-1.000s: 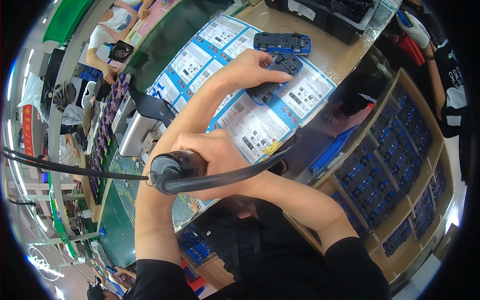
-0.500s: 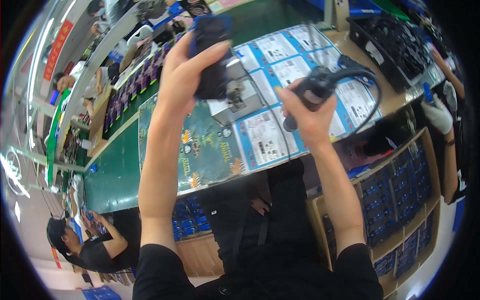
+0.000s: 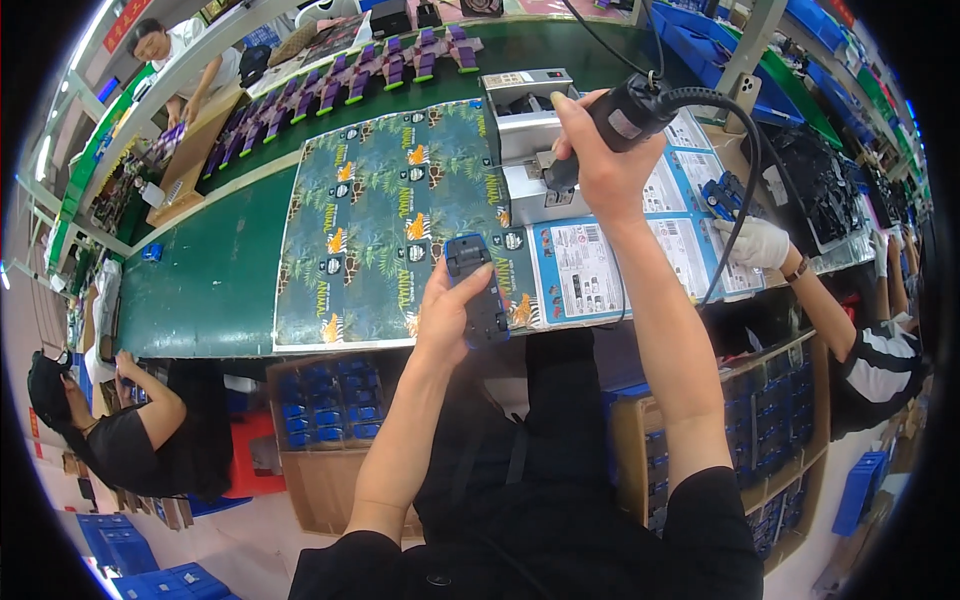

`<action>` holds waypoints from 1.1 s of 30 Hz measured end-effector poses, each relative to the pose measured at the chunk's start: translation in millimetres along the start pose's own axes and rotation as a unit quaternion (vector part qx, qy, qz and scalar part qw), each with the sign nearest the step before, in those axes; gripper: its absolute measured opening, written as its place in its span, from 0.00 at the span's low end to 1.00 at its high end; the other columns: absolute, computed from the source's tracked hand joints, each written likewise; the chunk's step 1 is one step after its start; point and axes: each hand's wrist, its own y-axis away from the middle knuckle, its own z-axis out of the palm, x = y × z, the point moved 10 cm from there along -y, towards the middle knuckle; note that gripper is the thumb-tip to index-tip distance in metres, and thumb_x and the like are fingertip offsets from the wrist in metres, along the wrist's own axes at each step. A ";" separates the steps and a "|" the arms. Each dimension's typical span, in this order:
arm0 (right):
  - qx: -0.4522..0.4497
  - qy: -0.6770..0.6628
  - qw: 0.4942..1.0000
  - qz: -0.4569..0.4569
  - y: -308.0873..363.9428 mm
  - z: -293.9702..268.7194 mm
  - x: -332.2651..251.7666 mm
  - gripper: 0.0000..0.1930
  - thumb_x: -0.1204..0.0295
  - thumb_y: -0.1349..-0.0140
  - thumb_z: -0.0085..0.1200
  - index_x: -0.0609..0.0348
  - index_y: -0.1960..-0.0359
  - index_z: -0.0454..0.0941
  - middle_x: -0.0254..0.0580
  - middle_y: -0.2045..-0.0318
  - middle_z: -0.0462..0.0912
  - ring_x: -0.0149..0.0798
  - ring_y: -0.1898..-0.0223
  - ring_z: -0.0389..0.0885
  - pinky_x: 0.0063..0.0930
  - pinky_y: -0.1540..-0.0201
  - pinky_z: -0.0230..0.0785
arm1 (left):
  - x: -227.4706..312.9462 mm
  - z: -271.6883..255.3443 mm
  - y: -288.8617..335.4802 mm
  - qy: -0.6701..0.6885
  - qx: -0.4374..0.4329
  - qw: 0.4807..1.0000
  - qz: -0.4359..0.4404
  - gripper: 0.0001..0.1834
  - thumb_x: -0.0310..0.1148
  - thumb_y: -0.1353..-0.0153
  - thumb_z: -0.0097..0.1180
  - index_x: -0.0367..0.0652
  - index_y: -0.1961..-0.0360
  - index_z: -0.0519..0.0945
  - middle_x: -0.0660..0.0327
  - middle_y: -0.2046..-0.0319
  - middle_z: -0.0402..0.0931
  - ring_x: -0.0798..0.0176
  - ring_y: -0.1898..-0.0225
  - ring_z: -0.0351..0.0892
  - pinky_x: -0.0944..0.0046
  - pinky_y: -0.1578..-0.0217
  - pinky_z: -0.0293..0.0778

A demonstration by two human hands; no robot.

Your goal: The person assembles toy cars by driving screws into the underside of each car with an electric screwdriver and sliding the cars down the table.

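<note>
My left hand [image 3: 447,318] is closed around a flat black toy car chassis [image 3: 481,296] with blue edges, thumb across its upper face. The chassis is held near the table's front edge, over a printed sheet with jungle and animal pictures. In my right hand [image 3: 615,175] is a black electric screwdriver [image 3: 628,113], gripped round its body, with a thick cable running off to the right. Its lower end is down at the metal screw feeder box [image 3: 545,208]; whether it touches is hard to tell.
Several purple-and-green parts [image 3: 355,82] lie in a row at the back left. A gloved hand [image 3: 756,243] of a person on the right is beside a blue-black toy car [image 3: 722,196]. Cardboard boxes [image 3: 335,490] of blue-black cars stand below the table. A black bin [image 3: 800,185] is at right.
My left hand has lowered the chassis from above the screw feeder toward the table's front edge. My right hand has brought the screwdriver over to the feeder. The head view has shifted.
</note>
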 end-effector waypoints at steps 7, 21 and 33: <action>-0.012 -0.007 1.000 0.019 -10.4 16.3 -7.9 0.11 0.73 0.42 0.66 0.60 0.81 0.79 0.27 0.86 0.77 0.20 0.85 0.73 0.15 0.81 0.61 | -2.8 -2.6 -6.8 -0.030 -0.004 1.000 0.009 0.15 0.29 0.35 0.60 0.41 0.50 0.72 0.58 0.63 0.78 0.63 0.67 0.83 0.58 0.65 0.85; -0.055 0.061 0.996 0.040 -26.9 19.8 13.8 0.13 0.69 0.44 0.68 0.62 0.80 0.78 0.31 0.87 0.76 0.24 0.87 0.73 0.19 0.82 0.63 | -5.7 0.5 -5.8 -0.011 0.003 1.000 -0.009 0.15 0.28 0.36 0.61 0.40 0.50 0.73 0.57 0.62 0.79 0.61 0.65 0.85 0.58 0.64 0.85; -0.028 -0.253 0.965 0.063 44.4 21.3 -32.9 0.05 0.74 0.36 0.53 0.61 0.65 0.70 0.39 0.81 0.72 0.35 0.83 0.72 0.34 0.71 0.71 | -3.7 1.6 -4.8 -0.047 -0.001 0.998 0.034 0.18 0.25 0.39 0.63 0.38 0.49 0.74 0.58 0.57 0.81 0.62 0.61 0.85 0.62 0.59 0.81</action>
